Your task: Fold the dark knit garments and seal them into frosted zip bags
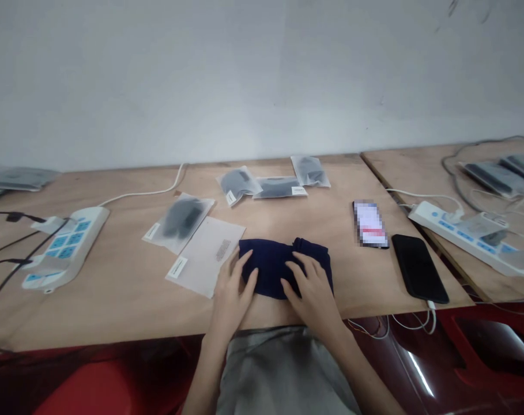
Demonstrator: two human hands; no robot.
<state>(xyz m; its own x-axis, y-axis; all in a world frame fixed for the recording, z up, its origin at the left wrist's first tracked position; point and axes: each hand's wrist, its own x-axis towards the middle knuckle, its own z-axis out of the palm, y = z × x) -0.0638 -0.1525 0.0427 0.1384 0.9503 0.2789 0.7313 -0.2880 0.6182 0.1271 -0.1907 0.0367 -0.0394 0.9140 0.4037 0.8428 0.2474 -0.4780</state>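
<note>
A folded navy blue cloth [272, 268] lies flat near the front edge of the wooden table. My left hand [233, 282] rests at its left end with the fingers spread. On its right part lies my right hand [307, 282], fingers apart and touching the fabric. Just left of my left hand is a flat, pale plastic bag [205, 253] with a white label and some printed text. Partly over that bag sits a frosted bag [181, 219] with something dark inside.
Farther back lie frosted bags with dark contents [240, 183]. To the right are a lit phone [369, 225] and a black phone [419, 268] on a cable. Power strips stand left [71, 248] and right [469, 236]. A gap [417, 222] divides the tabletops.
</note>
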